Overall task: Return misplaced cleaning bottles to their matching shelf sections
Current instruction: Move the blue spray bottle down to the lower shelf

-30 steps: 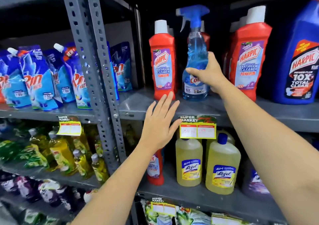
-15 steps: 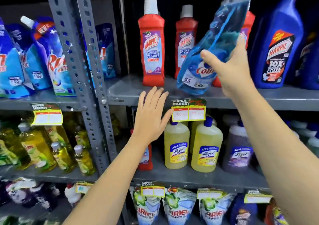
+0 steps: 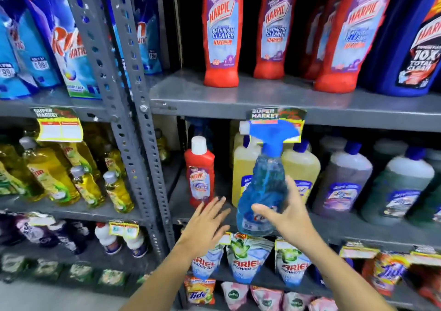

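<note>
My right hand [image 3: 290, 217] grips the lower body of a blue spray bottle [image 3: 265, 186], held upright in front of the middle shelf, its blue trigger head level with the price tag [image 3: 278, 114]. My left hand [image 3: 208, 221] is open with fingers spread, just left of the bottle and below a small red Harpic bottle [image 3: 200, 171] that stands alone at the left end of the middle shelf. Larger red Harpic bottles [image 3: 222, 31] line the upper shelf [image 3: 262, 96].
Yellow [image 3: 243, 170], purple [image 3: 343, 179] and green [image 3: 401, 184] floor-cleaner bottles fill the middle shelf. A grey perforated upright [image 3: 124, 110] divides the racks. Yellow dish-soap bottles [image 3: 52, 174] stand at left, blue detergent pouches [image 3: 62, 38] above, Ariel pouches [image 3: 248, 260] below.
My right hand lifted the spray bottle off the upper shelf and brought it down to the middle shelf level. My left hand dropped from the upper shelf edge to beside it.
</note>
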A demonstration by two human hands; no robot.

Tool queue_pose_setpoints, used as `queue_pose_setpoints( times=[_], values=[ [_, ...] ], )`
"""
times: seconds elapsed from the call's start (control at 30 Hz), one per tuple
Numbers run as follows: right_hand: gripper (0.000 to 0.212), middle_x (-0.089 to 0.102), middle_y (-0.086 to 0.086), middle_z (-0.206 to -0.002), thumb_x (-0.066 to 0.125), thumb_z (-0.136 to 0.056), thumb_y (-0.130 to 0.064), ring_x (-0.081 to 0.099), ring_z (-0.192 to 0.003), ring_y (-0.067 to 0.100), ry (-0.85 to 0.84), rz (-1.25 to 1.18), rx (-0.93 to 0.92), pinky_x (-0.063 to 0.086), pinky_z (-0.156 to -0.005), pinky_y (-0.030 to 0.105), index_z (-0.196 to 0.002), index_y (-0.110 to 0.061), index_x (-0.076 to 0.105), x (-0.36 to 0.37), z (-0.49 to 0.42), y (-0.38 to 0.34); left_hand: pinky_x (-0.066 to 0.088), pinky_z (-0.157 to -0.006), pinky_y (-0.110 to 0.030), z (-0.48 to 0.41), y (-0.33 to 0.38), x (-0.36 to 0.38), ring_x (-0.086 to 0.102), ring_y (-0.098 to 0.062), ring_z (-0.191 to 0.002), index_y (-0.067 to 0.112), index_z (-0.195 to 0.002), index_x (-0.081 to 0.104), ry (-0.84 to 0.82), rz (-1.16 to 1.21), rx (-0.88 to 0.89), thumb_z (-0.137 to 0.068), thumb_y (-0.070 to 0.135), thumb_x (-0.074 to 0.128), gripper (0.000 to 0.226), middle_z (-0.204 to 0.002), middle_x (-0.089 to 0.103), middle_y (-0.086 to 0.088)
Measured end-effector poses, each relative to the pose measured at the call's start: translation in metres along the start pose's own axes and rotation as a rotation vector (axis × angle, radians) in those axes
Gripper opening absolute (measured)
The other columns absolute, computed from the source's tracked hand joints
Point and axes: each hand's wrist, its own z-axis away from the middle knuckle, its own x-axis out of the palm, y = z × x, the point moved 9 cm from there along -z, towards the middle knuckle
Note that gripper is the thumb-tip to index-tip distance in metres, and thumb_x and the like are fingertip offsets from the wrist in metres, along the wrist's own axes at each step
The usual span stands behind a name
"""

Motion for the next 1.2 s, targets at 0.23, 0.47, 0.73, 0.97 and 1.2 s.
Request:
queue_pose_setpoints(
  times=[0.23, 0.47, 0.73, 0.97, 1.2],
  values=[
    [0.061, 0.059, -0.007, -0.118, 0.078, -0.078, -0.004, 0.06, -0.103, -0.009, 0.111, 0.103, 0.144, 0.048, -0.086, 0.011, -0.118, -0.031, 0.04, 0.01, -0.027, 0.079, 0.007, -0.119, -0.048, 0.0, -0.016, 0.064, 0.006, -0.02, -0.148, 0.021, -0.153, 0.022, -0.175, 0.044, -0.095, -0.088, 0.067, -0.008, 0.085, -0.16, 0.009, 0.0],
    [0.059, 0.06, -0.007, -0.115, 0.074, -0.082, -0.005, 0.065, -0.102, 0.002, 0.221, 0.031, 0.215, 0.052, -0.08, 0.013, -0.127, -0.019, 0.038, 0.011, -0.035, 0.121, -0.01, -0.117, -0.041, 0.004, -0.018, 0.067, 0.003, -0.017, -0.148, 0.021, -0.153, 0.019, -0.078, 0.061, -0.097, -0.094, 0.062, 0.005, 0.073, -0.16, 0.007, 0.002],
    [0.066, 0.059, -0.012, -0.119, 0.077, -0.081, -0.013, 0.063, -0.106, 0.0, 0.121, 0.071, 0.25, 0.053, -0.085, 0.017, -0.12, -0.044, 0.033, 0.014, -0.041, 0.127, 0.003, -0.113, -0.044, 0.006, -0.018, 0.074, 0.018, -0.02, -0.146, 0.019, -0.149, 0.031, -0.038, 0.072, -0.093, -0.1, 0.055, 0.026, 0.061, -0.158, 0.024, -0.003],
    [0.059, 0.066, -0.005, -0.104, 0.086, -0.071, -0.024, 0.065, -0.091, 0.012, 0.243, 0.244, 0.315, 0.053, -0.073, 0.025, -0.117, -0.021, 0.05, 0.001, -0.024, 0.141, 0.004, -0.114, -0.045, 0.006, -0.018, 0.074, 0.016, -0.021, -0.146, 0.018, -0.15, 0.028, -0.006, 0.009, -0.069, -0.101, 0.054, 0.024, 0.061, -0.159, 0.023, -0.004],
    [0.062, 0.067, -0.002, -0.113, 0.082, -0.075, -0.02, 0.066, -0.101, 0.014, 0.047, 0.212, 0.361, 0.057, -0.084, 0.033, -0.128, -0.019, 0.049, 0.006, -0.036, 0.154, 0.0, -0.114, -0.043, 0.007, -0.018, 0.074, 0.011, -0.019, -0.147, 0.02, -0.152, 0.024, 0.008, 0.025, -0.088, -0.101, 0.056, 0.019, 0.063, -0.16, 0.017, -0.002]
  ],
)
